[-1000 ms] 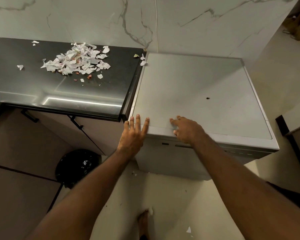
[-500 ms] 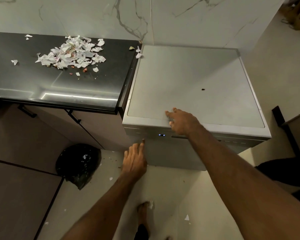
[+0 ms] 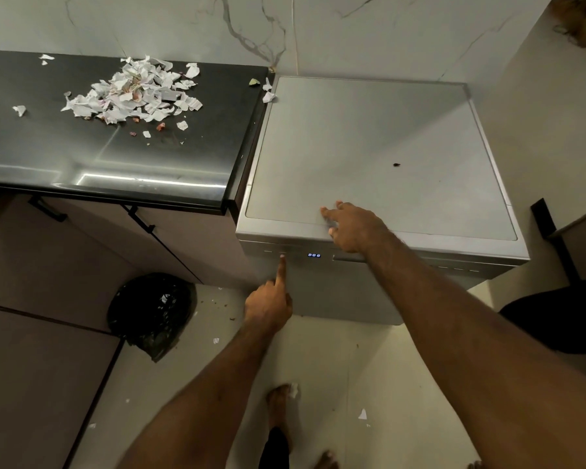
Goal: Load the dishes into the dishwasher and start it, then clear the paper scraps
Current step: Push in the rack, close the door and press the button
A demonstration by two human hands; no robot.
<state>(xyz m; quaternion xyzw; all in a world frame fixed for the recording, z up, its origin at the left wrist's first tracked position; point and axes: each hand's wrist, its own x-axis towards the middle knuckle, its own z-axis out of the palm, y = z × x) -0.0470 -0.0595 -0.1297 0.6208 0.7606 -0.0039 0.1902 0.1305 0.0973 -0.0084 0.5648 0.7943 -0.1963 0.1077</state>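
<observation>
The white dishwasher (image 3: 369, 147) stands with its door closed, right of the dark counter (image 3: 82, 157). Its front panel shows a small lit blue display (image 3: 314, 255). My left hand (image 3: 269, 304) points upward, and the straight index fingertip touches a button (image 3: 282, 255) on the panel left of the display; the other fingers are curled. My right hand (image 3: 356, 226) rests on the front edge of the dishwasher's top, holding nothing. A heap of torn paper scraps (image 3: 136, 93) lies on the counter, with stray bits around it. No dishes are in view.
A black rubbish bag (image 3: 151, 311) sits on the floor below the counter's cabinets. Small paper bits (image 3: 362, 414) lie on the floor near my bare foot (image 3: 278, 404). A dark speck (image 3: 396, 164) is on the dishwasher top. Dark furniture (image 3: 545, 218) stands at the right.
My left hand dropped from the dishwasher's top edge to its front and now points one finger onto a panel button. The blue display has lit up. My right hand stayed on the top edge.
</observation>
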